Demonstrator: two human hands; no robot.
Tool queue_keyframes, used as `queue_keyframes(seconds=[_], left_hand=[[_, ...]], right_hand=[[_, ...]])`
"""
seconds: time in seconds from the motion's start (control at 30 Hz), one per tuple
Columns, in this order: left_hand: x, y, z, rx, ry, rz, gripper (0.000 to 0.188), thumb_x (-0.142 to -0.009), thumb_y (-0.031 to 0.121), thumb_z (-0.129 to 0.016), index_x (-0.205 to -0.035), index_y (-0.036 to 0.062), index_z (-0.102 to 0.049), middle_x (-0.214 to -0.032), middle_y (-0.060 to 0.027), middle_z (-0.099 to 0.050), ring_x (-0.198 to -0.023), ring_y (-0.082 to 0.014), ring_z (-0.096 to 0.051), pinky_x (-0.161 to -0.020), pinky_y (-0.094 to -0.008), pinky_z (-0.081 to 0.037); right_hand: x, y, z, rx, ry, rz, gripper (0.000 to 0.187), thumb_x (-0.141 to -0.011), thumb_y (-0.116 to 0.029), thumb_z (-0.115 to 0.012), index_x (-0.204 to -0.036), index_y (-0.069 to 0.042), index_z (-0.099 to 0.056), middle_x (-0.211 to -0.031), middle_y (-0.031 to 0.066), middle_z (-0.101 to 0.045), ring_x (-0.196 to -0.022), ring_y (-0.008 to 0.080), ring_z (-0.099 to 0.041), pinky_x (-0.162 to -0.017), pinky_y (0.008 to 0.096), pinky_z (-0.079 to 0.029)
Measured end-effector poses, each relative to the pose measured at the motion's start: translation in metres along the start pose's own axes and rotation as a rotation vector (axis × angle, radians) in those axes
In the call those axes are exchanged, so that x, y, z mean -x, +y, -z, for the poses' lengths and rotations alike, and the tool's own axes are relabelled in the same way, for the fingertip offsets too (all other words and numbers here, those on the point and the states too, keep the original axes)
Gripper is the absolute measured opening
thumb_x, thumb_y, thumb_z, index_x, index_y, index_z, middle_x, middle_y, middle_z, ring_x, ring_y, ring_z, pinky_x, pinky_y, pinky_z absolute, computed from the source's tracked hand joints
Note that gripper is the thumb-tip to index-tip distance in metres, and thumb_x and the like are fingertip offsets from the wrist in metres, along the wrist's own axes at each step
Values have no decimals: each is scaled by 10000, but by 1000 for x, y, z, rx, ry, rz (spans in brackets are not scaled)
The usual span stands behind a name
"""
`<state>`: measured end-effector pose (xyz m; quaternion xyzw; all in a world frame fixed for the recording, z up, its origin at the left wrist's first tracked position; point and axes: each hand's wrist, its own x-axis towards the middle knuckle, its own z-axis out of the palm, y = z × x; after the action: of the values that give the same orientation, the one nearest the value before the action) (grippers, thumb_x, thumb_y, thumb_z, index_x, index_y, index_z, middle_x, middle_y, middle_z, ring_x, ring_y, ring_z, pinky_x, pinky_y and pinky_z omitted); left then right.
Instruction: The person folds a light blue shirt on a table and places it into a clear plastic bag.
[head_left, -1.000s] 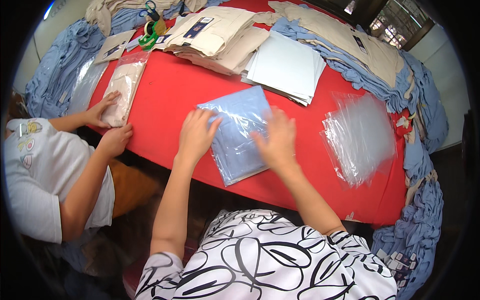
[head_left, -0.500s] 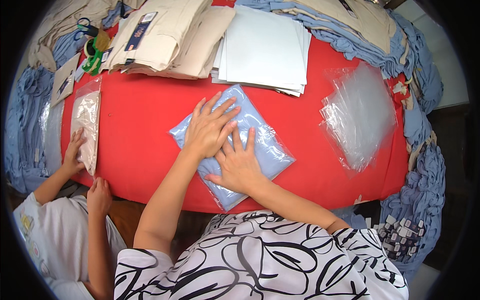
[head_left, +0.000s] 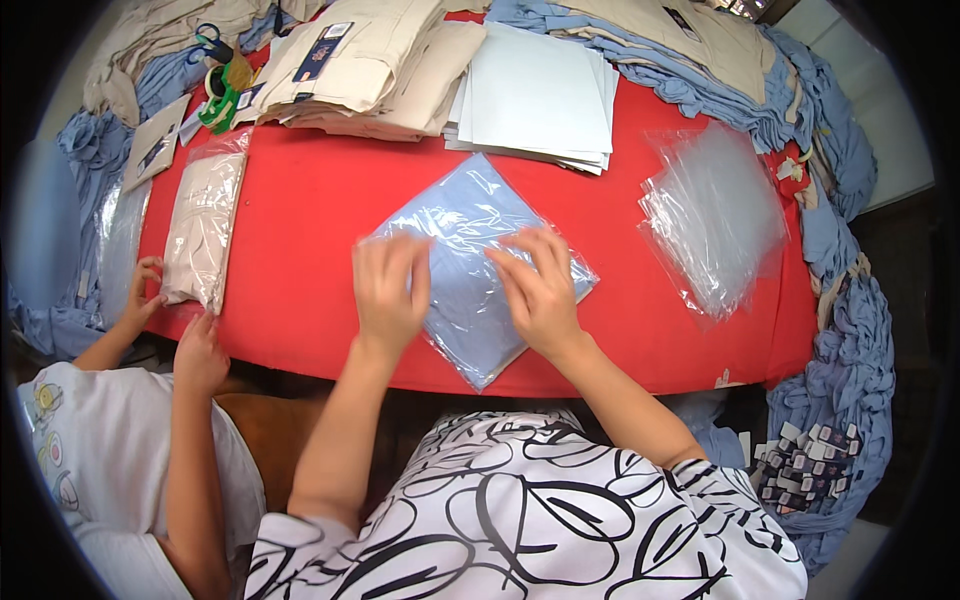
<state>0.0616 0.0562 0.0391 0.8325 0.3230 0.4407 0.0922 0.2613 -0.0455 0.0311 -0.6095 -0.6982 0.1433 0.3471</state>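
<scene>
A folded light blue garment in a clear plastic bag (head_left: 470, 300) lies like a diamond on the red table, one corner toward me. Above its left side is my left hand (head_left: 390, 295), its fingers bent and a gap between thumb and forefinger. My right hand (head_left: 543, 290) hovers over the right part of the bag, thumb and fingers apart. Both hands are slightly blurred, and nothing shows in either one. Creases and glare run across the plastic.
A stack of white sheets (head_left: 535, 95) and folded beige garments (head_left: 350, 70) stand at the back. Clear plastic bags (head_left: 715, 225) lie at right. At left, another person's hands (head_left: 203, 352) touch a bagged beige garment (head_left: 205, 215). Blue clothing (head_left: 850, 370) hangs over the right edge.
My hands have come up off the bagged blue garment and moved apart, left hand to the left, right hand to the right. The other person's bagged beige garment sits farther from its near hand.
</scene>
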Motion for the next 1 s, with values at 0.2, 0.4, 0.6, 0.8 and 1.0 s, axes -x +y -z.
queue_keyframes(seconds=[0.2,0.4,0.6,0.8,1.0], left_hand=[[119,54,20,-273,-589,50,555,-920,293,-608,-1416,68,-502,-1504,-68,-456,-1409,-222,-397,-1176,-529,-227],[121,60,19,-304,-593,51,570,-935,354,-570,-1438,99,-488,-1513,-45,-447,-1415,-211,-381,-1153,-650,-142],[128,72,19,-283,-517,11,670,-878,457,-632,-1401,54,-517,-1486,-95,-464,-1375,-271,-401,-1137,-671,-133],[152,84,28,-211,-507,2,710,-804,478,-709,-1367,77,-551,-1406,-92,-515,-1299,-280,-438,-1125,-625,-219],[143,86,21,-325,-478,-64,828,-667,188,-771,-1444,196,-486,-1502,-75,-439,-1424,-310,-339,-1155,-576,-227]], right_hand=[[51,-6,-35,304,-138,248,507,-934,-248,-583,-1377,-12,-508,-1392,160,-542,-1376,326,-437,-1186,551,-183],[35,13,-37,74,266,-129,510,-930,-265,-603,-1367,-16,-520,-1467,156,-469,-1342,239,-476,-1149,532,-251],[-10,45,-3,376,48,-176,391,-863,-242,-714,-1194,-51,-630,-1313,105,-586,-1232,324,-522,-982,441,-406],[-36,35,16,179,-55,-468,520,-724,-302,-857,-1115,-35,-644,-1030,130,-672,-932,274,-627,-853,414,-475],[-45,81,42,-558,-555,-657,224,-817,-246,-794,-800,-75,-650,-689,8,-611,-578,104,-526,-554,274,-421]])
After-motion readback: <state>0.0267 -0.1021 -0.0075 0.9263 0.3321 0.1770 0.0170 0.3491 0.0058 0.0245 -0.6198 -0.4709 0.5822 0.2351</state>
